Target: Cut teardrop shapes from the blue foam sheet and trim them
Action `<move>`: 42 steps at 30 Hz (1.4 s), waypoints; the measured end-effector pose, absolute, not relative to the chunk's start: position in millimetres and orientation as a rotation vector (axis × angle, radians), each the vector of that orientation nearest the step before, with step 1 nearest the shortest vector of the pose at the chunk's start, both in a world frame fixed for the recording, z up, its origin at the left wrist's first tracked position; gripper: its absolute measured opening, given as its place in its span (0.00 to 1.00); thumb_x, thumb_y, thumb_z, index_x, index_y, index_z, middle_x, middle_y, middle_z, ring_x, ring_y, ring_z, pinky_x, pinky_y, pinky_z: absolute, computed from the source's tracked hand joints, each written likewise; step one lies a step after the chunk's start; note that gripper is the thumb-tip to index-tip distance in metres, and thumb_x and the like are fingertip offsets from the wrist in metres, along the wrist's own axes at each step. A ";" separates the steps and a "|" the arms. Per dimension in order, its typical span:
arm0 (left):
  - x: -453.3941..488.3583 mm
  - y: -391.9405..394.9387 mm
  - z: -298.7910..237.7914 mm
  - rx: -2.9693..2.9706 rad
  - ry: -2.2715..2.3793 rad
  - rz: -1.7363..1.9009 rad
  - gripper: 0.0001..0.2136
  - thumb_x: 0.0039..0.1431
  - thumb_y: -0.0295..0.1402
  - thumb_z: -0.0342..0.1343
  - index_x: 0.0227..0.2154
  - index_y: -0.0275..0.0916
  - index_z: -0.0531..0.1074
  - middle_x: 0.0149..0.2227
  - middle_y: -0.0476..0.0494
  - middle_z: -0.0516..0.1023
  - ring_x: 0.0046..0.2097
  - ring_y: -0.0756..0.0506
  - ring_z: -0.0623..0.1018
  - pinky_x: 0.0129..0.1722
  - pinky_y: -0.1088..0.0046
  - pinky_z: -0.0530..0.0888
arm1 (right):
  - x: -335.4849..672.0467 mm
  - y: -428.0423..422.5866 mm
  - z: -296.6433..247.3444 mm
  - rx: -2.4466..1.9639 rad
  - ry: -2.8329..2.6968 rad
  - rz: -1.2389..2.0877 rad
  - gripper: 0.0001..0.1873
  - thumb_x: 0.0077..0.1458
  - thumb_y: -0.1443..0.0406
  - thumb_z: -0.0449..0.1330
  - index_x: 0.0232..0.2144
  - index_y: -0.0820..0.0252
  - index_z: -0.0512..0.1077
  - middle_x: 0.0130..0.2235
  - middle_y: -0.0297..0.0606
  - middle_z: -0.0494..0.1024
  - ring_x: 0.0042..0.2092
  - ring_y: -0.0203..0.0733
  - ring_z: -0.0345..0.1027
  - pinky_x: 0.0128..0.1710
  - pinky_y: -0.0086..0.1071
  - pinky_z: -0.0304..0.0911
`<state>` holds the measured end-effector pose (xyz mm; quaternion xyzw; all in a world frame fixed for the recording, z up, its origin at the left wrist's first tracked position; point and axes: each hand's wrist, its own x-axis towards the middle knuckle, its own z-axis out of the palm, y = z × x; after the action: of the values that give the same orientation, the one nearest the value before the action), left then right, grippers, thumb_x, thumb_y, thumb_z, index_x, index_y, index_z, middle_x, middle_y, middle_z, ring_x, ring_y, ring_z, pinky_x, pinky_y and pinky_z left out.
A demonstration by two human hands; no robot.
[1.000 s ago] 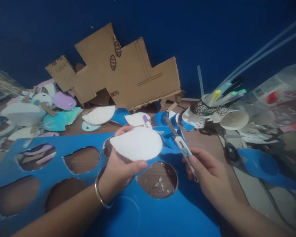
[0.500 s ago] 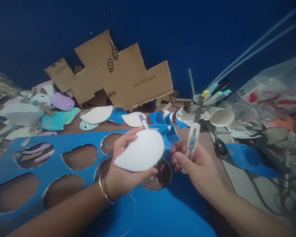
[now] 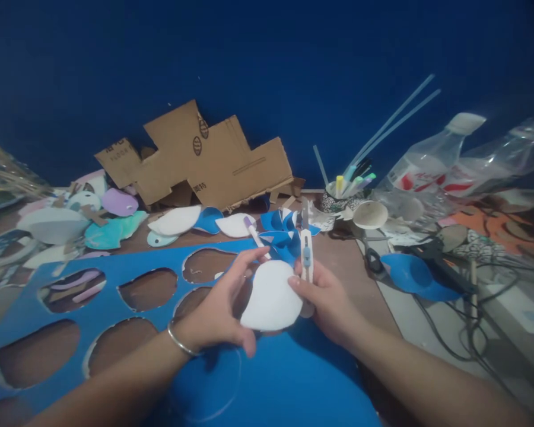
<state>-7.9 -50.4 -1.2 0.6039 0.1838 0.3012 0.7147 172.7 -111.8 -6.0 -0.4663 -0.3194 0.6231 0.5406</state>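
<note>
My left hand [image 3: 220, 311] holds a white oval cut-out [image 3: 271, 296] by its left edge, thumb under it and fingers curved over the top. My right hand [image 3: 323, 299] grips a white utility knife [image 3: 306, 255] upright, its blade end pointing away from me, and its fingers touch the cut-out's right edge. Both hands hover over a large blue sheet [image 3: 271, 385] with several oval holes cut out of it. A bangle sits on my left wrist.
A cardboard piece [image 3: 200, 157] leans on the blue wall. White, blue, teal and purple cut-outs [image 3: 115, 219] lie behind the sheet. A cup of pens [image 3: 342, 193], scissors [image 3: 374, 261], a blue scoop shape [image 3: 416, 276], cables and plastic bottles [image 3: 431, 160] crowd the right side.
My hands came together and nearer to me. The knife swung from slanting away to upright, next to the cut-out. The cut-out tilted to stand more on edge. The view pulled back.
</note>
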 end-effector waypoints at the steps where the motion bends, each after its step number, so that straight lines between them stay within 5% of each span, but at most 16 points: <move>1: -7.5 -49.3 -1.2 1.321 0.373 0.652 0.51 0.25 0.50 0.69 0.58 0.47 0.58 0.59 0.36 0.56 0.58 0.29 0.62 0.56 0.51 0.61 | 172.6 -112.0 -6.7 -1.102 -0.763 1.490 0.18 0.48 0.56 0.63 0.31 0.56 0.57 0.25 0.26 0.63 0.24 0.31 0.57 0.21 0.24 0.55; 12: -6.0 -52.0 1.1 1.223 0.269 0.463 0.44 0.33 0.45 0.69 0.56 0.45 0.57 0.59 0.34 0.59 0.57 0.31 0.64 0.54 0.50 0.62 | 170.3 -114.8 -11.8 -1.134 -0.771 1.478 0.18 0.48 0.55 0.62 0.32 0.56 0.58 0.27 0.27 0.63 0.26 0.32 0.58 0.24 0.26 0.55; 21: -9.6 -41.0 -1.9 1.266 0.488 0.860 0.46 0.38 0.42 0.68 0.61 0.48 0.52 0.64 0.39 0.51 0.63 0.32 0.55 0.62 0.50 0.51 | 188.8 -120.8 -9.4 -1.474 -1.461 0.875 0.13 0.63 0.57 0.45 0.38 0.55 0.66 0.33 0.35 0.70 0.36 0.39 0.64 0.35 0.32 0.60; 32: -15.8 -34.3 -1.6 1.319 0.634 1.078 0.48 0.34 0.41 0.70 0.61 0.51 0.52 0.64 0.41 0.52 0.60 0.33 0.62 0.54 0.61 0.69 | 194.7 -127.1 -8.0 -1.398 -2.017 0.449 0.17 0.59 0.63 0.53 0.50 0.57 0.67 0.34 0.39 0.76 0.34 0.41 0.70 0.32 0.32 0.66; 37: -10.3 -33.1 -6.0 1.232 0.607 0.963 0.50 0.32 0.41 0.71 0.60 0.56 0.51 0.64 0.40 0.49 0.57 0.32 0.66 0.49 0.57 0.73 | 193.8 -125.6 -10.8 -1.537 -1.893 0.463 0.17 0.59 0.62 0.53 0.50 0.56 0.69 0.37 0.40 0.78 0.36 0.43 0.72 0.33 0.33 0.68; 42: -7.2 -34.8 -15.7 1.382 0.864 0.875 0.33 0.50 0.30 0.61 0.57 0.54 0.55 0.60 0.42 0.57 0.59 0.37 0.64 0.55 0.54 0.67 | 194.8 -119.7 -11.2 -1.718 -1.482 0.655 0.14 0.59 0.59 0.53 0.47 0.47 0.70 0.45 0.34 0.77 0.45 0.43 0.72 0.39 0.32 0.70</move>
<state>-7.2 -34.8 -15.7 0.5968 0.3728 0.3778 0.6018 194.8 -119.7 -11.2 -0.6728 -0.5805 0.2564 0.3802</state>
